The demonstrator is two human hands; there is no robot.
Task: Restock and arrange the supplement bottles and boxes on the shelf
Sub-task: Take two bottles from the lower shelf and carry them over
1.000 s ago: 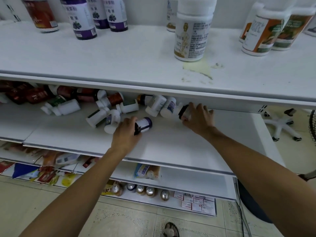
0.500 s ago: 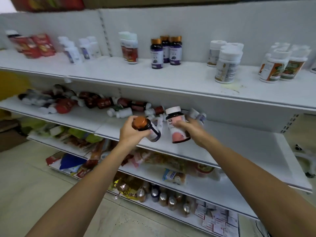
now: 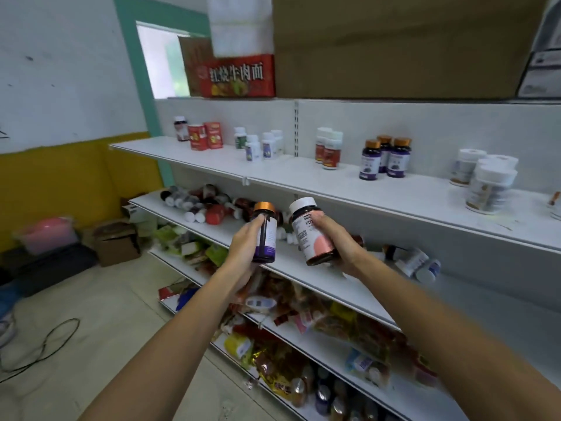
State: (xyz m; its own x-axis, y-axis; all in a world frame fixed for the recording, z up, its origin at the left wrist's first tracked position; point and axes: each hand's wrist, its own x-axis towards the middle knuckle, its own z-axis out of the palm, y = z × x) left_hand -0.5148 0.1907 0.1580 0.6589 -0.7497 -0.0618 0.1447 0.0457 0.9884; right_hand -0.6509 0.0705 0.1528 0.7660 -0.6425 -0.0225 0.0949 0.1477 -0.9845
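A bottle gripped in each hand (image 3: 243,247)

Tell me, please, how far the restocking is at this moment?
Done: several bottle groups stand upright on the upper shelf. In hand: the left hand grips a gold-capped bottle, the right hand a pink-label bottle. Left: many bottles lie toppled on the middle shelf, waiting to be stood up.
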